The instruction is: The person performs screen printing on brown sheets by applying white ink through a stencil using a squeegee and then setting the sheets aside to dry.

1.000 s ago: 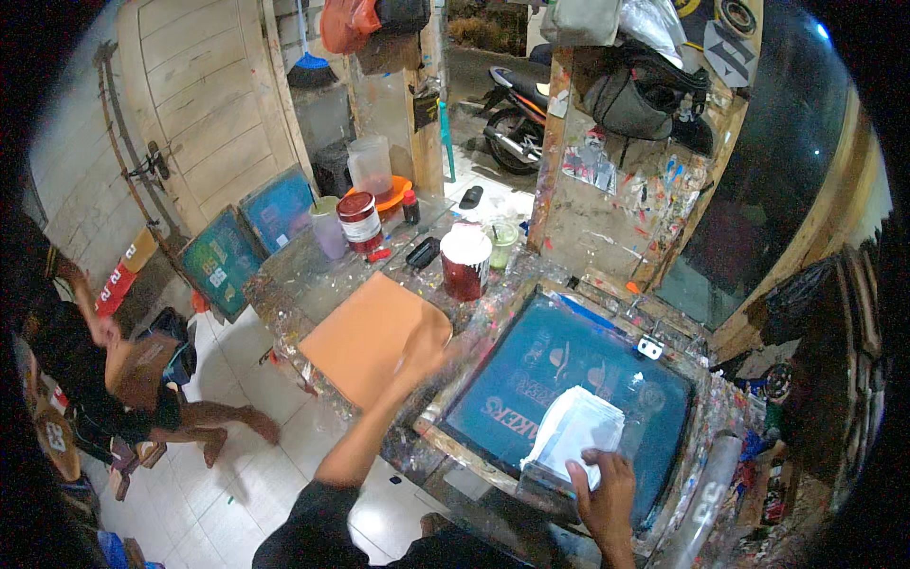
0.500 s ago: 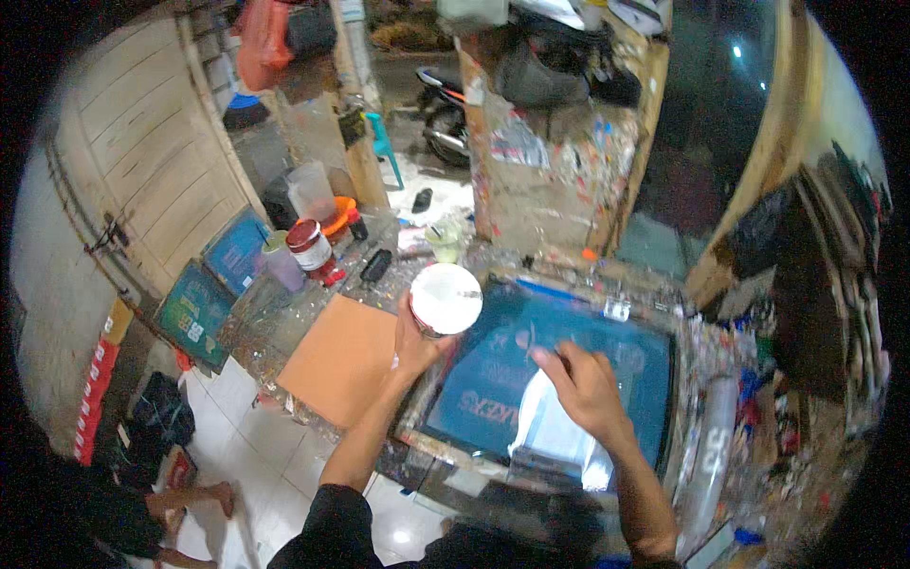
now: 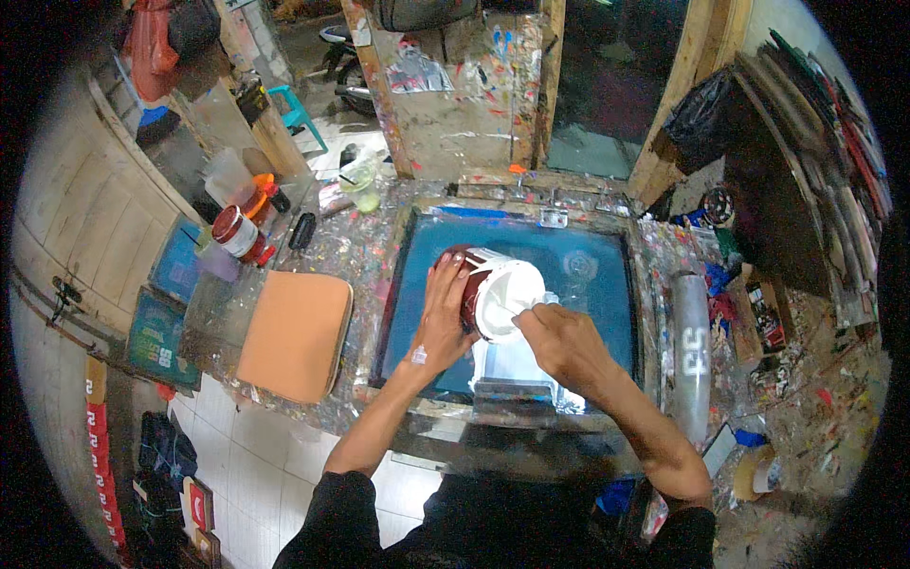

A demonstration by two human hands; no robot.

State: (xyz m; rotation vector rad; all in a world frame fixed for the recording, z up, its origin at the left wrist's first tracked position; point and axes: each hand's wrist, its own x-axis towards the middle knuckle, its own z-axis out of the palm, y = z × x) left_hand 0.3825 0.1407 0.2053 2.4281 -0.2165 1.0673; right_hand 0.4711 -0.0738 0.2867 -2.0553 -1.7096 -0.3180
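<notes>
My left hand point(image 3: 441, 308) wraps round the side of a dark red and white tub point(image 3: 483, 266), tilted with its mouth toward the right and toward me. White paste point(image 3: 509, 299) coats the inside of the tub. At the rim is my right hand point(image 3: 564, 339), its fingers pinched together and reaching into the mouth; whatever they grip is hidden. Under both hands lies a screen-printing frame with blue mesh point(image 3: 422, 247). A bright white patch point(image 3: 507, 365) shows on the mesh below the tub; I cannot tell whether it is paste or glare.
Left of the frame lies an orange-tan board point(image 3: 292, 337). Farther back stand another red and white tub point(image 3: 237, 230), a dark oblong object point(image 3: 302, 230) and a cup of pale green liquid point(image 3: 361, 190). A grey cylinder point(image 3: 689, 356) lies along the right side.
The tub has come to the right over the mesh and tipped over toward the right. My right hand has moved from above the mesh to the tub's mouth. The view has shifted too.
</notes>
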